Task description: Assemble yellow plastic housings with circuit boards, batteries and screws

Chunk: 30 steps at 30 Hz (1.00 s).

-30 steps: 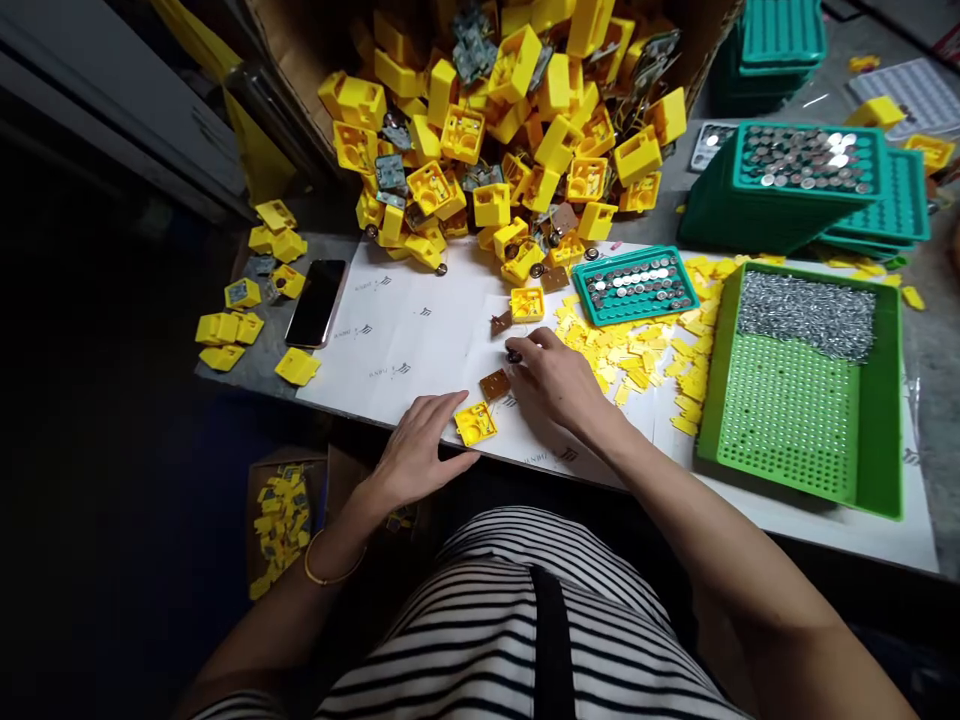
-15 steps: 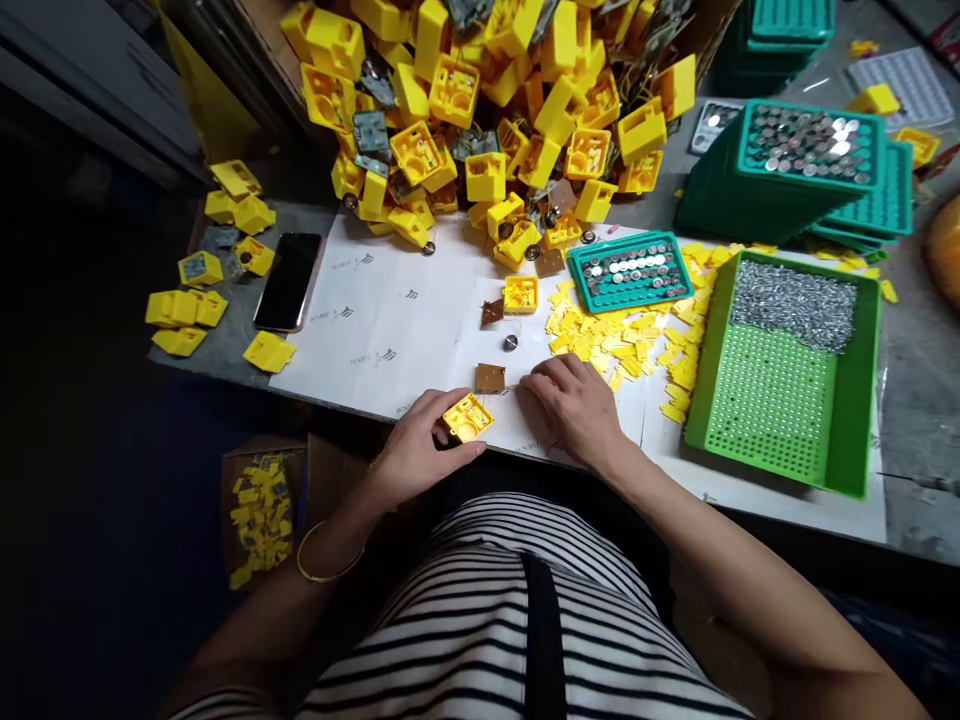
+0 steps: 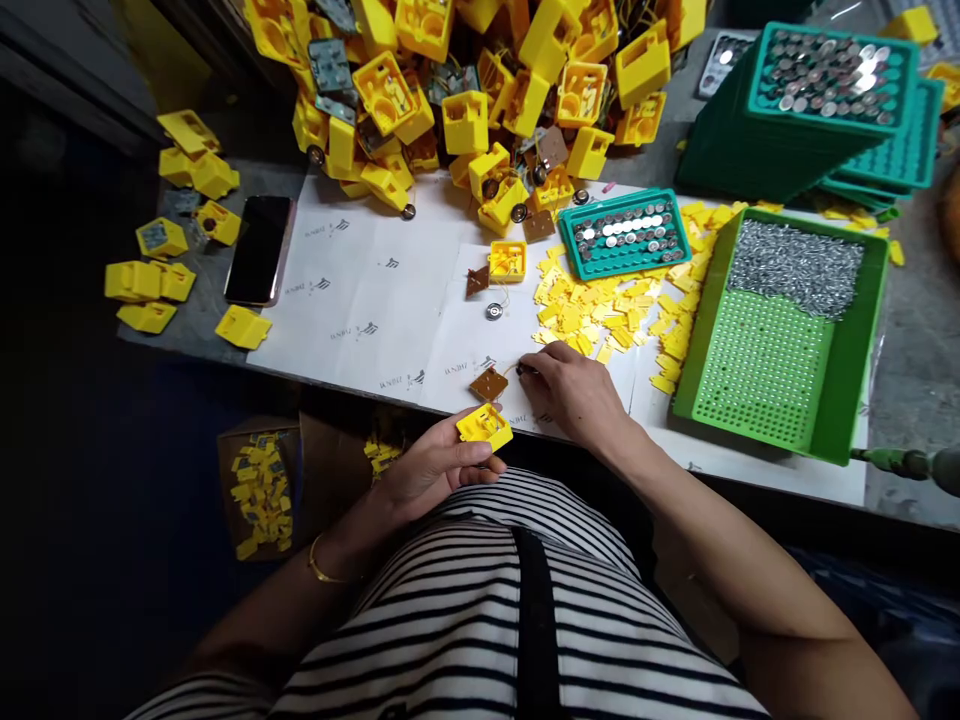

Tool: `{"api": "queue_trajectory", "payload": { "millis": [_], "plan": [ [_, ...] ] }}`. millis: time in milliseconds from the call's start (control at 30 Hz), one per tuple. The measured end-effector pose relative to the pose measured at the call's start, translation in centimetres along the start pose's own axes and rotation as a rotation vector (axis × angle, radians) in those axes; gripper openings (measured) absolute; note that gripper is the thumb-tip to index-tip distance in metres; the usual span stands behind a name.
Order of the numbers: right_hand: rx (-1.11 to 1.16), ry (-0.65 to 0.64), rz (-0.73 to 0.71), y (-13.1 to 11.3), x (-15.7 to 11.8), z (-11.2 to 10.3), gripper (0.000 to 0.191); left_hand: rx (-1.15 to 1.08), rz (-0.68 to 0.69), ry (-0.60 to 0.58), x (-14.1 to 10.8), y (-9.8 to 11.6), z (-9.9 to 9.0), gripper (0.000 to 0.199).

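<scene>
My left hand (image 3: 435,465) is closed on a small yellow plastic housing (image 3: 484,427), thumb along its near side, the open face with its compartments turned up. Just beyond it a brown circuit board (image 3: 488,384) lies on the white paper, with a thin wire running towards my right hand (image 3: 574,395). Pinched at the right fingertips is a small dark round part (image 3: 523,369), mostly covered by the fingers. Farther off, another yellow housing (image 3: 508,261) rests beside a second brown board (image 3: 477,281) and a round metal disc (image 3: 493,311) on wires.
Yellow housings (image 3: 469,122) are heaped at the back. Flat yellow pieces (image 3: 592,308) spread right of centre near a teal tray (image 3: 626,262) of round metal parts. A green basket (image 3: 694,385) holds screws. A phone (image 3: 260,250) and loose housings lie left.
The left hand has shifted right with the housing and tilted it. A dark round part now shows at my right fingertips. The nearer brown board has turned slightly, and the whole view has shifted.
</scene>
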State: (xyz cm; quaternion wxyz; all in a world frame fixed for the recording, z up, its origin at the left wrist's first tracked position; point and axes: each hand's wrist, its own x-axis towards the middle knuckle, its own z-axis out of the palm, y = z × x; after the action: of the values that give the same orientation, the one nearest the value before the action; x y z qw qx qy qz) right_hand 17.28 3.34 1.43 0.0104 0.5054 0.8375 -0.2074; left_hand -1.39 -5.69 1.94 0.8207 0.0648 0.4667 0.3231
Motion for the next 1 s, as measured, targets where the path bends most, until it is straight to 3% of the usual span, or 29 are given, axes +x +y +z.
{"api": "queue_trajectory", "payload": {
  "millis": [133,200,300,400,467,700,833,1000],
  "plan": [
    [0.023,0.003,0.000,0.2,0.2,0.0,0.029,-0.157,-0.052,-0.056,0.4,0.2,0.5,0.045],
    [0.137,0.028,-0.012,0.6,0.2,0.0,0.025,-0.185,-0.056,-0.047,0.6,0.3,0.8,0.044],
    [0.548,0.059,0.023,1.2,0.0,-0.3,0.019,-0.148,0.019,0.004,0.9,0.3,0.9,0.042],
    [1.000,0.002,0.081,1.2,-0.9,-0.8,0.024,-0.062,0.155,0.062,1.1,0.0,1.0,0.042],
    [1.116,-0.031,0.071,0.7,-1.8,-1.1,0.025,-0.011,0.229,0.088,1.3,-0.1,1.1,0.042],
    [0.708,0.081,-0.087,-1.3,-3.9,-1.0,0.015,0.032,0.378,0.041,1.8,-0.3,1.8,0.040],
    [0.564,0.082,-0.129,-1.6,-3.9,-0.9,0.016,0.025,0.382,-0.014,1.8,-0.2,2.4,0.039],
    [0.459,0.068,-0.123,-1.9,-4.0,-1.2,0.013,0.047,0.360,0.003,1.6,-0.3,2.9,0.044]
  ]
}}
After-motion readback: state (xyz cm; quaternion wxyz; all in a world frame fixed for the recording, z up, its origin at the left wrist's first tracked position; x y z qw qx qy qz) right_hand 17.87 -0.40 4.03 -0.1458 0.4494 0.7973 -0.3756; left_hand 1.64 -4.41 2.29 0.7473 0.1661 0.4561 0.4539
